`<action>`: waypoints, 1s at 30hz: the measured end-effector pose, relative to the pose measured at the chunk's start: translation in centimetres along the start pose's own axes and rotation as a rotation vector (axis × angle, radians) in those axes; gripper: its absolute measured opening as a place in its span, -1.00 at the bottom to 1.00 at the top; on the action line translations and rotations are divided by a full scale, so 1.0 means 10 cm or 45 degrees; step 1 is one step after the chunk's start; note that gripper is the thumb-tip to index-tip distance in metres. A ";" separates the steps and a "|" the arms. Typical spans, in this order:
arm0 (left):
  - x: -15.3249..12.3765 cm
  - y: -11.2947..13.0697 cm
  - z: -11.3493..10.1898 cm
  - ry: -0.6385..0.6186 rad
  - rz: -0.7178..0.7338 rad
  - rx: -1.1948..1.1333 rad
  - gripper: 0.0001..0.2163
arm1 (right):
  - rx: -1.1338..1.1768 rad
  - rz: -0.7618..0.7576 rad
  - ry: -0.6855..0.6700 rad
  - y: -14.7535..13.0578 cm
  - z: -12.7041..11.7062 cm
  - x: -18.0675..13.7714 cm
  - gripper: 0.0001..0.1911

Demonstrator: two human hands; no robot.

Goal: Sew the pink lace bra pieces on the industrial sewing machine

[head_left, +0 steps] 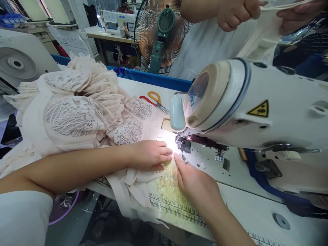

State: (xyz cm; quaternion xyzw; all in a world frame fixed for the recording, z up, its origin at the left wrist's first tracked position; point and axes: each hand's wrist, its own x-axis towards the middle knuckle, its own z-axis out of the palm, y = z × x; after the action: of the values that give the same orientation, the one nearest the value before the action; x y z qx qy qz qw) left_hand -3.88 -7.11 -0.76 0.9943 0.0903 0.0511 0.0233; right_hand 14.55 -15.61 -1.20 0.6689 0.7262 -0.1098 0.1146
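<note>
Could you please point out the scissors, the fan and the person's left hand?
scissors (155, 100): head view, on the handles.
fan (159, 34): head view, on the green hub.
left hand (150, 154): head view, on its back.

The near sewing machine (256, 109) is showing "JUKI" in blue on its round end cover, and a yellow triangular warning sign on its side. The far sewing machine (120, 20) is also reading "JUKI". The ruler strip (176, 208) along the surface's near edge is showing "12" and "15"
</note>
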 end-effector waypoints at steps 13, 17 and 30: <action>0.02 -0.03 -0.01 -0.001 0.016 0.007 -0.70 | 0.063 0.054 -0.070 0.00 -0.06 0.03 -0.44; 0.02 -0.02 0.00 0.000 0.005 0.012 -0.68 | 0.056 0.047 -0.059 -0.01 -0.06 0.03 -0.43; 0.07 -0.12 0.00 0.020 0.023 -0.007 -0.72 | -0.016 0.055 -0.051 -0.04 -0.06 0.03 -0.44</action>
State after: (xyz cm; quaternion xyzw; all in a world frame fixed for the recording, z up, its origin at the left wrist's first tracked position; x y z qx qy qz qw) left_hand -3.41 -5.83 -0.72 0.9946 0.0814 0.0594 0.0247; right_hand 14.14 -15.17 -0.67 0.6814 0.7098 -0.1160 0.1355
